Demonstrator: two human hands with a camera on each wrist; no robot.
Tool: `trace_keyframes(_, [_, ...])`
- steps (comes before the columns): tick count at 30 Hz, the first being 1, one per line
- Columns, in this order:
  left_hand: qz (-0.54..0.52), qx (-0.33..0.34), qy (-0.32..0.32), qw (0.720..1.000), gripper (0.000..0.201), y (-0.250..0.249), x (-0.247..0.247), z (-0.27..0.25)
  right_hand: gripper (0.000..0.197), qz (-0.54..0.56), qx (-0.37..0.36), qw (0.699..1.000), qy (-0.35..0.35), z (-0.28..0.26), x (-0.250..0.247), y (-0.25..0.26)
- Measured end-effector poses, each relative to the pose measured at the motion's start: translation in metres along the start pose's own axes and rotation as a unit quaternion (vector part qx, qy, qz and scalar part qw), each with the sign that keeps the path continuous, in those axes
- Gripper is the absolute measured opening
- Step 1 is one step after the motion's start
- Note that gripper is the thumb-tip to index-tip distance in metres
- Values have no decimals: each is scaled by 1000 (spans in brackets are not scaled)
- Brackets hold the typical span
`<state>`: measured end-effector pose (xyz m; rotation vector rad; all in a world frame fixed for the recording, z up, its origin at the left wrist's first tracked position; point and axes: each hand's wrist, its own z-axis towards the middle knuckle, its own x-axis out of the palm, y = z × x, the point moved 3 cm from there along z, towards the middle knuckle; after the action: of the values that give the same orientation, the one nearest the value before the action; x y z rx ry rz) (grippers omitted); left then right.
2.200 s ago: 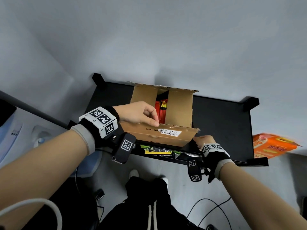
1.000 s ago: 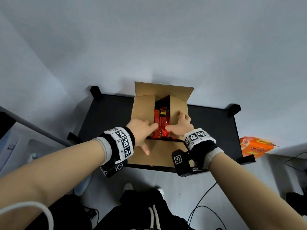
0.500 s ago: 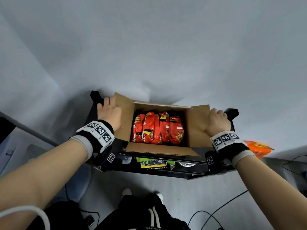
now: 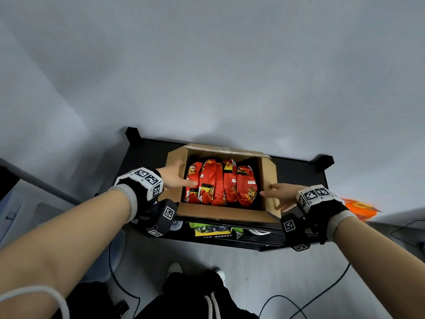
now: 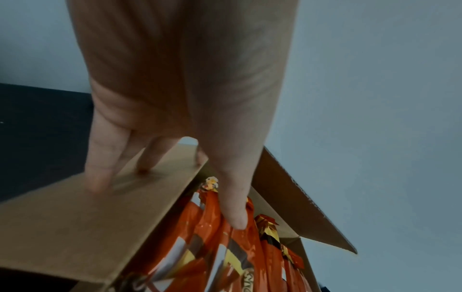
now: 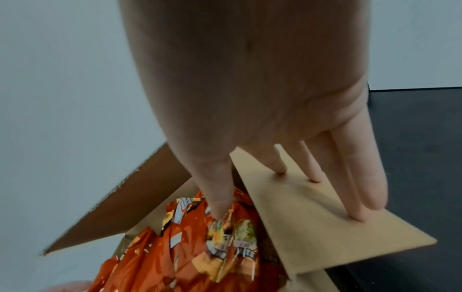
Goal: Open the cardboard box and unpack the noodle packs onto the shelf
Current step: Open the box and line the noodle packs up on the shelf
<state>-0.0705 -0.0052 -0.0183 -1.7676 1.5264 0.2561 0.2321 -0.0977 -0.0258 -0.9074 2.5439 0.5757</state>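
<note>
Your lighting is dim, even, bluish. Head view bends at its edges; both wrist views blur softly up close.

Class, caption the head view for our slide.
Both hands reach into the opened cardboard box of red noodle packs.

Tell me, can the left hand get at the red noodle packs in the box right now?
Probably yes: the cardboard box is open, its flaps folded out, and the left hand already has its thumb over the noodle packs, nothing covering them.
</note>
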Motion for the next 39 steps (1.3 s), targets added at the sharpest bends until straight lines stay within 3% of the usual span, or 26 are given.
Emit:
trace_keyframes(4, [83,9,5,997,55,-13,-5,1,85,-84,3,996,11,2,-14,7])
trace_keyframes(9, [121,-41,-18,992,52,-21,-6,8,63,-157,-43,987,8,-15,-44,36])
trace_keyframes(14, [10,-33,-58,998,36,-20,-18,9,52,-71,-168,983,-32,-48,-41,84])
trace_keyframes(18, [-193,42,-91,976,5,-41,-53,-9,61,-71,-238,968,45,-71,-3,126])
trace_keyframes(21, [-292,79,-102,948,4,-66,-85,-28,62,-26,-281,956,80,-86,24,159])
trace_keyframes(25, [-350,154,-109,918,5,-81,-118,-47,25,104,-332,935,-68,-95,9,186])
trace_keyframes(27, [-338,189,-141,911,10,-75,-134,-52,23,199,-337,915,-94,-99,-13,184])
trace_keyframes(30, [-243,152,-204,936,58,-54,-152,-51,32,259,-353,897,-67,-105,-38,173])
trace_keyframes(32, [-238,83,-179,951,80,-42,-150,-48,37,293,-379,874,-83,-105,-49,169])
trace_keyframes(33, [-294,58,-135,944,86,-40,-146,-44,40,302,-405,855,-114,-104,-52,169])
trace_keyframes(34, [-390,42,-67,918,91,-43,-141,-43,44,293,-445,831,-161,-103,-54,170])
trace_keyframes(36, [-552,60,66,829,95,-54,-137,-42,44,181,-528,786,-266,-102,-52,177])
trace_keyframes(37, [-589,84,92,799,89,-60,-140,-40,44,95,-555,767,-308,-101,-49,181])
trace_keyframes(38, [-600,104,82,789,76,-65,-143,-39,48,17,-571,752,-328,-98,-47,183])
trace_keyframes(39, [-589,111,53,799,61,-68,-146,-36,53,-31,-580,752,-312,-94,-47,183])
